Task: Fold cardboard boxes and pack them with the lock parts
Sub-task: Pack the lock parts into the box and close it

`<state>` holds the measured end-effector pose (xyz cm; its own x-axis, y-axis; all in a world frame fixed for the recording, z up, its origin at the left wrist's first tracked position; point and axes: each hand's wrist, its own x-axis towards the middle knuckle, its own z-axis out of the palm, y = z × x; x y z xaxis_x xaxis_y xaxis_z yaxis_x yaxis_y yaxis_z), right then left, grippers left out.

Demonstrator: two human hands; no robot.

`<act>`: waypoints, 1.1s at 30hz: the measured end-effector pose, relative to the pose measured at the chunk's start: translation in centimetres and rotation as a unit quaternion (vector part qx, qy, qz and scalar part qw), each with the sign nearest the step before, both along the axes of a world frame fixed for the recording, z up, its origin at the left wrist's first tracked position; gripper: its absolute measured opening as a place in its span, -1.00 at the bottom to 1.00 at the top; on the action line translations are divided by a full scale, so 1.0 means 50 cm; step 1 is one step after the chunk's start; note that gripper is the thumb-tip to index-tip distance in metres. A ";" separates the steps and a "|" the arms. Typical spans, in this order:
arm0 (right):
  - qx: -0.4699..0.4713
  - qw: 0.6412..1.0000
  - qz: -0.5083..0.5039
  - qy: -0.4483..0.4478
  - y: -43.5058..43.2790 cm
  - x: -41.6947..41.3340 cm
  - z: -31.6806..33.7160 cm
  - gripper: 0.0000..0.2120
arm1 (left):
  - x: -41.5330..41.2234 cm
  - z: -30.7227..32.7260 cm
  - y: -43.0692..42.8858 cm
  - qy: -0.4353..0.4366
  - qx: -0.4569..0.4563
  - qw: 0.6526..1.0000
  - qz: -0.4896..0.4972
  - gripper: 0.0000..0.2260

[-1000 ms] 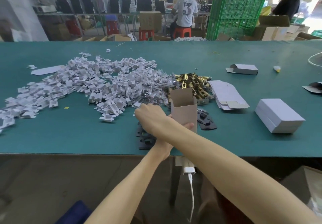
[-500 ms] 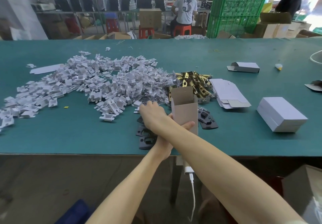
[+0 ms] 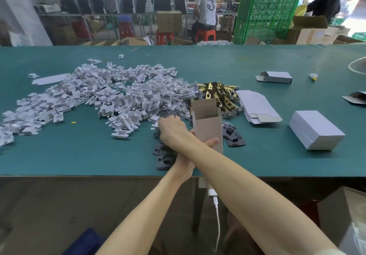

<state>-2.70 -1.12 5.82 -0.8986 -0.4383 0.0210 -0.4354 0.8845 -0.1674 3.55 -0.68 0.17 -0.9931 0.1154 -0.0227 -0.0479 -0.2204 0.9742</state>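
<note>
My left hand (image 3: pixel 188 160) grips the lower part of an upright brown cardboard box (image 3: pixel 208 131) whose top flap stands open; the thumb presses on its front. My right arm crosses over the left. My right hand (image 3: pixel 171 129) rests palm down at the near edge of the pile of clear bagged parts (image 3: pixel 170 102), and its fingers are hidden. Brass latches (image 3: pixel 219 94) lie behind the box. Black plates (image 3: pixel 233 136) lie to its right, with more black plates (image 3: pixel 163 155) under my arms.
A wide heap of white card inserts (image 3: pixel 89 96) covers the left of the green table (image 3: pixel 79 155). Flat box blanks (image 3: pixel 255 106) and a stack of closed white boxes (image 3: pixel 315 130) lie on the right. A loose box (image 3: pixel 274 77) sits farther back. People work in the background.
My right hand has edged slightly farther onto the near edge of the bagged parts. The box stays upright in my left hand.
</note>
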 end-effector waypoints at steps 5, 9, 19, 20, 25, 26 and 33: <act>-0.045 0.999 0.009 0.020 -0.007 0.003 0.000 -0.83 | -0.003 -0.007 -0.001 -0.011 0.009 1.000 0.000 -0.52; -0.064 0.997 0.016 0.035 -0.005 0.005 -0.004 -0.83 | -0.004 -0.009 -0.001 -0.011 0.003 1.000 0.003 -0.53; -0.051 0.997 0.038 0.032 -0.013 -0.012 -0.009 -0.69 | -0.011 -0.014 -0.002 -0.019 0.013 1.000 0.015 -0.48; -0.036 0.998 0.049 0.021 -0.014 -0.014 -0.010 -0.70 | -0.011 -0.014 -0.001 -0.021 0.014 0.999 0.020 -0.48; -0.008 0.998 0.067 0.013 -0.022 -0.015 -0.017 -0.70 | -0.009 -0.012 -0.002 -0.020 0.021 0.999 0.021 -0.52; -0.008 0.998 0.066 0.016 -0.023 -0.013 -0.018 -0.68 | -0.008 -0.010 -0.003 -0.022 0.022 0.999 0.020 -0.51; 0.014 0.998 0.052 0.022 -0.028 -0.010 -0.012 -0.67 | -0.007 -0.005 -0.007 -0.029 0.045 0.999 0.002 -0.57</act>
<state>-3.22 -2.52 5.20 -0.8469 -0.5298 0.0456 -0.5311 0.8385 -0.1219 3.21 -1.06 -0.06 -0.9908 0.1160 -0.0697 -0.1024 -0.3063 0.9464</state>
